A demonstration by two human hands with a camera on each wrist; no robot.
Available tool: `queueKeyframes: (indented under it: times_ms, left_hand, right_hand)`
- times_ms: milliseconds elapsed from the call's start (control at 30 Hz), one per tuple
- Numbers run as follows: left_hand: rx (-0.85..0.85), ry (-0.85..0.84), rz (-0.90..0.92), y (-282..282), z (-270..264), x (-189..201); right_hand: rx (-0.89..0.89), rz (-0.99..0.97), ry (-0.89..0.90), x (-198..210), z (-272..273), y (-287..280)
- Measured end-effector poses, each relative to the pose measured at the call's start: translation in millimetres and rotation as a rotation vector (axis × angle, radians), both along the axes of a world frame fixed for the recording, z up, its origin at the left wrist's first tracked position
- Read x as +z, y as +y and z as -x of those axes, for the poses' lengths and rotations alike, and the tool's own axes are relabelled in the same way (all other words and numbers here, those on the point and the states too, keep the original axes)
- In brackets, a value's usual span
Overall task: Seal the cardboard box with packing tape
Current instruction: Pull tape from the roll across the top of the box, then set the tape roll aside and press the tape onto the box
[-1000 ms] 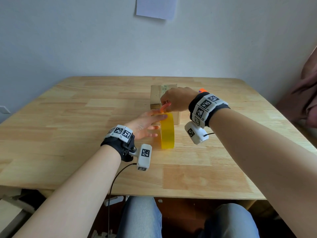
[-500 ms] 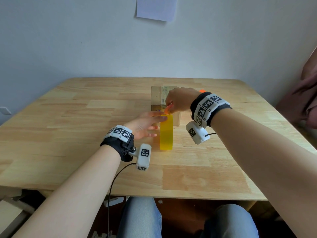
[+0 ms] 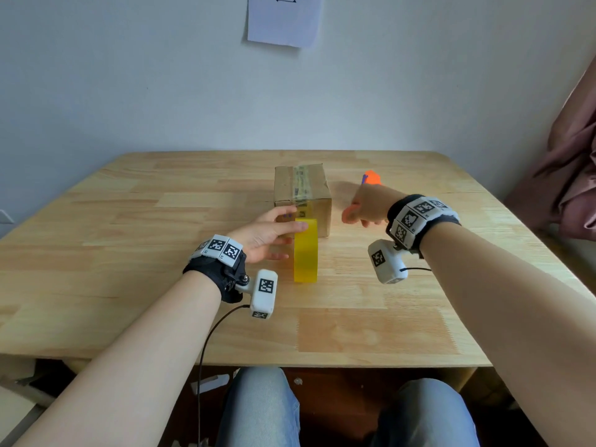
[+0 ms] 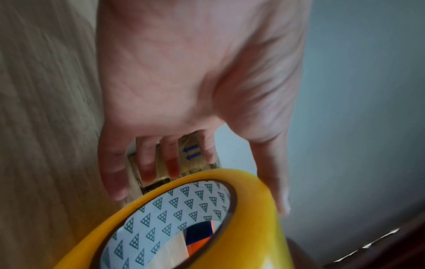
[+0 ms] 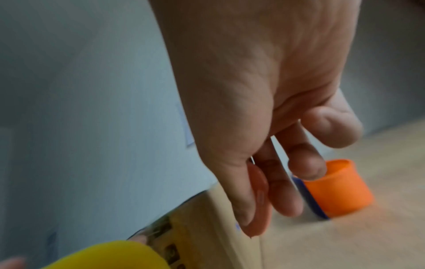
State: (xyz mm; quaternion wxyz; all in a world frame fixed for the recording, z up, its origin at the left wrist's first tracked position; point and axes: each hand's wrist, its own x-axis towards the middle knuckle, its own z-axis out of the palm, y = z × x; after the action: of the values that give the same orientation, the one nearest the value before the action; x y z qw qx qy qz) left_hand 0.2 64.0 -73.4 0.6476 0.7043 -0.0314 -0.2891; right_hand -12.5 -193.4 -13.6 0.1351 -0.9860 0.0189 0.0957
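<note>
Table [image 3: 135,221]: pale wood in joined planks, its far edge close against the wall; the person sits at the near edge, knees in blue jeans showing below it.
Wall [image 3: 129,75]: plain, pale grey-white, with 1 sheet of paper [image 3: 284,19] pinned high near the centre.
Right side of room: pinkish-brown fabric [image 3: 567,162] hangs beyond the table's right edge.
Cardboard box [image 3: 301,201]: stands on the table near the centre, toward the far side, with 1 strip of tape already along its top and down the near face.
Tape roll [image 3: 305,250]: yellow, upright on its edge, just in front of the box's near face; whether it touches the box cannot be told.
Left hand [image 3: 264,235]: fingers straight and spread, thumb laid over the top of the roll, fingertips against the box's near face; it steadies, not clasps.
Right hand [image 3: 366,209]: in the air to the right of the box, fingers curled, thumb and forefinger pinching a small orange piece [image 5: 258,200], possibly a cutter; the blur leaves this unsure.
Orange cap-shaped object [image 3: 371,177]: on the table beyond the right hand, with a blue part at its left.
</note>
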Motion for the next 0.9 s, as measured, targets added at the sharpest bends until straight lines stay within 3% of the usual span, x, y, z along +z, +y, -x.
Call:
queueKeyframes:
  times_ms: [267,333,467,600,733,900]
  left_hand:
    - [0.008,0.009,-0.003,-3.5,6.0,1.8]
    - [0.023,0.010,0.001,-5.1,8.3,2.7]
    - [0.037,0.013,0.003,-6.8,10.8,4.0]
    - [0.042,0.021,0.005,-6.8,15.6,8.0]
    - [0.052,0.022,0.008,-8.2,19.4,8.7]
    - [0.060,0.010,-0.026,-8.0,18.5,7.3]
  right_hand:
    - [-0.434,-0.403,0.175,-61.3,22.3,-52.3]
    - [-0.474,-0.428,0.201,-65.6,27.4,-55.1]
    - [-0.431,-0.348,0.231,-57.5,32.7,-45.6]
    - [-0.352,-0.168,0.125,-35.4,32.5,-23.7]
    - [-0.254,-0.523,0.344,-11.9,39.8,15.5]
    - [-0.146,-0.628,0.450,-8.5,37.5,55.0]
